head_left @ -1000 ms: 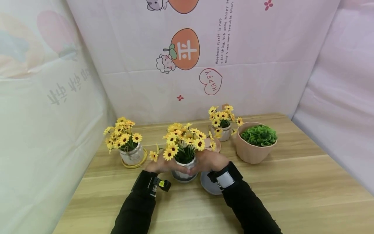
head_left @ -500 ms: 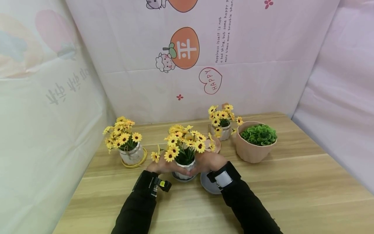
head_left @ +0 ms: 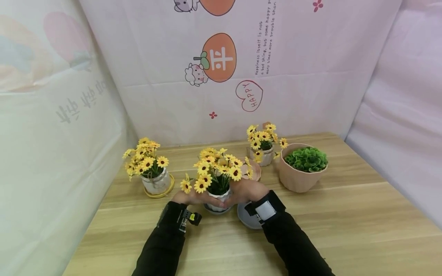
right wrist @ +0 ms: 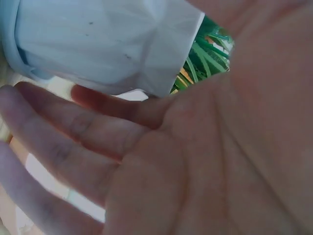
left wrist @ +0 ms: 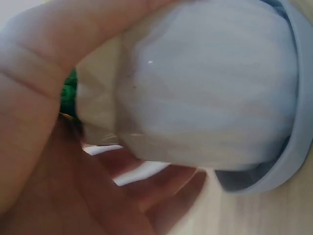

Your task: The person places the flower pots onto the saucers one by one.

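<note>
A white faceted flowerpot (head_left: 216, 208) with yellow daisy-like artificial flowers (head_left: 222, 168) stands upright in front of me in the head view. Its base sits in a grey-blue saucer (left wrist: 299, 152), whose raised rim shows in the left wrist view. My left hand (head_left: 194, 197) holds the pot from the left, thumb across its front. From the other side my right hand (head_left: 249, 190) holds it too, and the two thumbs meet at the front. In the right wrist view the fingers (right wrist: 88, 127) reach behind the pot, fairly extended. The far side of the pot is hidden.
A second grey saucer (head_left: 246, 219) lies by my right wrist. A pink saucer (head_left: 256, 171) is behind. Left stands a potted yellow flower (head_left: 156, 183) on a yellow saucer (head_left: 170, 188); another flowerpot (head_left: 266, 157) is at the back. A pink pot (head_left: 297, 178) holds green foliage.
The flowers have shifted slightly, with the low left bloom a little further right and down. Both hands stay on the pot, nearly still.
</note>
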The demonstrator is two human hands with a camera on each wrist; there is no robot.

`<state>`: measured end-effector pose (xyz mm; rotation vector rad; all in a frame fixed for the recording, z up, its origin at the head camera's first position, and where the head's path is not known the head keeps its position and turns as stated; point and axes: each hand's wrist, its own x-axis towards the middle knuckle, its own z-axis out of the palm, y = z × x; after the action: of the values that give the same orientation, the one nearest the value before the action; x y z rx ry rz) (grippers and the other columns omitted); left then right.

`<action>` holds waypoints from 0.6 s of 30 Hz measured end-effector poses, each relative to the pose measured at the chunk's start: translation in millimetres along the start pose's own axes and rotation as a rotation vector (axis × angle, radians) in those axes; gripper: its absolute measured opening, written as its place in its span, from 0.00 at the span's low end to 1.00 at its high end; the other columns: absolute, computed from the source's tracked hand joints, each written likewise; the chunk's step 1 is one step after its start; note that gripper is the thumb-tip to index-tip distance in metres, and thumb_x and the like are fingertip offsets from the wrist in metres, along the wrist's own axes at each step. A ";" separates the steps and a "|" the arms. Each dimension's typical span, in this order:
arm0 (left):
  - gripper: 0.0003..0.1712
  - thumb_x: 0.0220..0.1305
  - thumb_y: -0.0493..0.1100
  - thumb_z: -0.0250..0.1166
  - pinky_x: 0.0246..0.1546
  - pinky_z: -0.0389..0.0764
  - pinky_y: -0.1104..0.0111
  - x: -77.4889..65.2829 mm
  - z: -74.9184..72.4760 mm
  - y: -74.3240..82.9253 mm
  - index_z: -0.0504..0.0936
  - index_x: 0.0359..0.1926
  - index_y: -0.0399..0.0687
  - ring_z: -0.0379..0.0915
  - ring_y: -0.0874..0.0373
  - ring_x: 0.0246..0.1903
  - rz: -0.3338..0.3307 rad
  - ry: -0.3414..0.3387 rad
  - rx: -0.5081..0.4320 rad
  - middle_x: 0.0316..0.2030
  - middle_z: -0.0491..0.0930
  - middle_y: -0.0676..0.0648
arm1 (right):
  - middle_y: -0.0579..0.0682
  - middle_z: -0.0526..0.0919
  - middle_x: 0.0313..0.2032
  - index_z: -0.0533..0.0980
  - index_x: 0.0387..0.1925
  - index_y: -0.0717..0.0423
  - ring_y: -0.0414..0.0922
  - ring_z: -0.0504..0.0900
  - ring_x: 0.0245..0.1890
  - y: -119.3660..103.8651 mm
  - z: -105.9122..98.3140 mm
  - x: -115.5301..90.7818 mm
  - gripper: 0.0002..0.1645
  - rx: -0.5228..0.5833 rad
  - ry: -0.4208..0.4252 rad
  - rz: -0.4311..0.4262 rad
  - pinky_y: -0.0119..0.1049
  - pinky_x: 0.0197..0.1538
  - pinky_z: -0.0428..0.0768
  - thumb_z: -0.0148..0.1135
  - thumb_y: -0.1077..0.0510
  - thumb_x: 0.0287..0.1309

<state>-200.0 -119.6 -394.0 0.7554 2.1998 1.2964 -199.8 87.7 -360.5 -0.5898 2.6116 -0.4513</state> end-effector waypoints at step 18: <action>0.42 0.59 0.56 0.77 0.64 0.79 0.51 -19.0 6.4 29.3 0.76 0.69 0.42 0.77 0.46 0.62 -0.413 0.155 0.360 0.63 0.80 0.42 | 0.58 0.87 0.49 0.79 0.55 0.70 0.50 0.84 0.48 -9.2 17.1 7.0 0.39 -0.049 0.126 -0.085 0.44 0.56 0.83 0.80 0.47 0.50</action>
<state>-175.5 -116.5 -368.4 0.2968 2.5769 0.7885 -194.5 72.8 -373.8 -0.7124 2.7313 -0.4666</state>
